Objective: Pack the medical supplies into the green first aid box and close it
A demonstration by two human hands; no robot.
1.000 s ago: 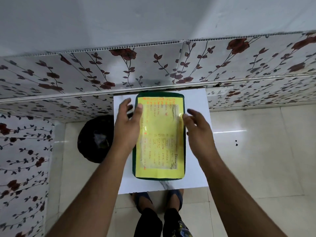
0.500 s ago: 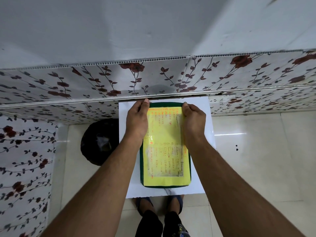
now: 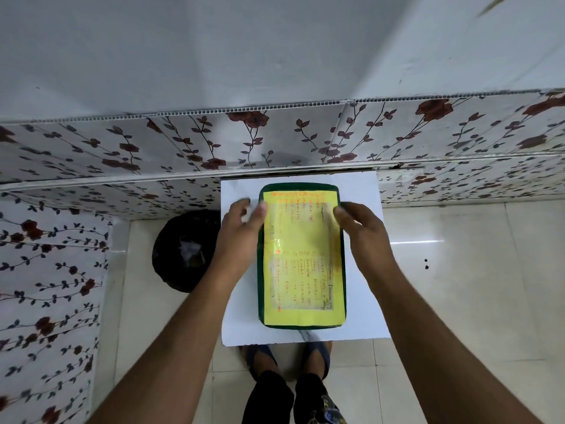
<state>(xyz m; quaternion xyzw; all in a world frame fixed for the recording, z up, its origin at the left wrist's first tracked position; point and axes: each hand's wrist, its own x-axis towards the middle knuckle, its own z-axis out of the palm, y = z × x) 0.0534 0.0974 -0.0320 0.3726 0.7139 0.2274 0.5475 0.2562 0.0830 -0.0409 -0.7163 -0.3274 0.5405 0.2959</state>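
Note:
The green first aid box [image 3: 301, 270] lies closed and flat on a small white table [image 3: 362, 313], with a yellow handwritten label covering its lid. My left hand [image 3: 241, 232] is at the box's left edge near the far end, fingers spread and blurred, thumb touching the lid's rim. My right hand [image 3: 363, 231] is at the right edge opposite, fingers apart, thumb resting on the label's border. Neither hand holds anything. No loose medical supplies are visible.
The table stands against a wall of floral panels [image 3: 275, 142]. A black bin bag [image 3: 186, 249] sits on the tiled floor to the table's left. My sandalled feet [image 3: 260, 359] are just under the near table edge.
Both hands have slid back from the box's far corners toward me and moved slightly apart, their fingers loosening. The box has stayed closed in the same place.

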